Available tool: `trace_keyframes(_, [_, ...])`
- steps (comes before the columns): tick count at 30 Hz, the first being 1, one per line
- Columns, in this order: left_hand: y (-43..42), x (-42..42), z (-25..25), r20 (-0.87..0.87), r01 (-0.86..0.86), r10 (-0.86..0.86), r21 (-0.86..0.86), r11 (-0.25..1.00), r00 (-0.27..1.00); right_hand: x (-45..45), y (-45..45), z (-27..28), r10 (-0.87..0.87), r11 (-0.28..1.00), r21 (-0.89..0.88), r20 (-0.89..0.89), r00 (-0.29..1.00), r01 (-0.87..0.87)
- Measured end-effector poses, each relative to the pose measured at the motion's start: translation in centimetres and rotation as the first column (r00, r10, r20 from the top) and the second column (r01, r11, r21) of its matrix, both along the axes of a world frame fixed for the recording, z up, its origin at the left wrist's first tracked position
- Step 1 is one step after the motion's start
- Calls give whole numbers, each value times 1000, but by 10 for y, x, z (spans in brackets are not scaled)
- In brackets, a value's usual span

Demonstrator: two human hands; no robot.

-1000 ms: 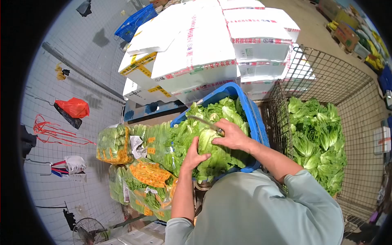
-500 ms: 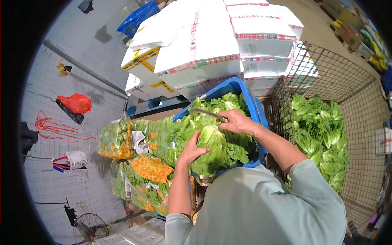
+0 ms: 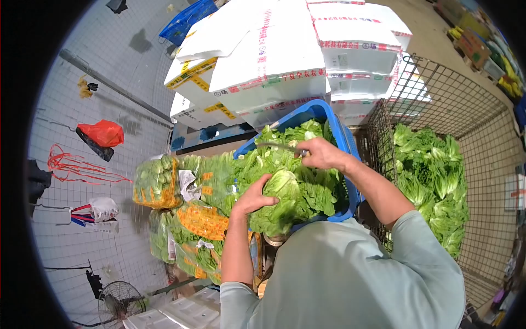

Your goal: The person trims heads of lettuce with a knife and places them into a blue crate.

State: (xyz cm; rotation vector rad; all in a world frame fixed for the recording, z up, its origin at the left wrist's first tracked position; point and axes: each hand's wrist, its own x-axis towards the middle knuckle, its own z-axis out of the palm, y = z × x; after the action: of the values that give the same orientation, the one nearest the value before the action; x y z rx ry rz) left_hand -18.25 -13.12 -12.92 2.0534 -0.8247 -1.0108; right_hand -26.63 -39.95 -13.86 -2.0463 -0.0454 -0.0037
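My left hand point(image 3: 255, 197) grips the left side of a head of lettuce point(image 3: 282, 193), its thumb lying across the leaves and its other fingers partly hidden. In my right hand point(image 3: 324, 154) is a knife point(image 3: 278, 146), its blade pointing left above the greens. Both hands are over a blue plastic crate point(image 3: 344, 143) heaped with lettuce and loose leaves. The held lettuce lies at the crate's near side, in front of my body.
A wire cage point(image 3: 441, 74) on the right holds lettuce heads point(image 3: 433, 189). Bagged greens point(image 3: 159, 181) are stacked on the left. White foam boxes point(image 3: 268, 55) rise behind the crate. A fan point(image 3: 121, 303) stands at lower left.
The lettuce has turned slightly and shifted a little toward my body, with my left hand still on it. My right hand has moved slightly up with the knife.
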Motion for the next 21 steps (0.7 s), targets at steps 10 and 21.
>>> trace_keyframes(10, [-5, -9, -27, -82, -187, 183, -44, 981, 980, -9, 50, -38, -181, 982, 65, 49, 982, 178])
trace_keyframes(21, [-10, -1, -18, -306, -171, 143, -66, 983, 941, 9, 8, -10, 103, 995, -8, -40, 994, -104])
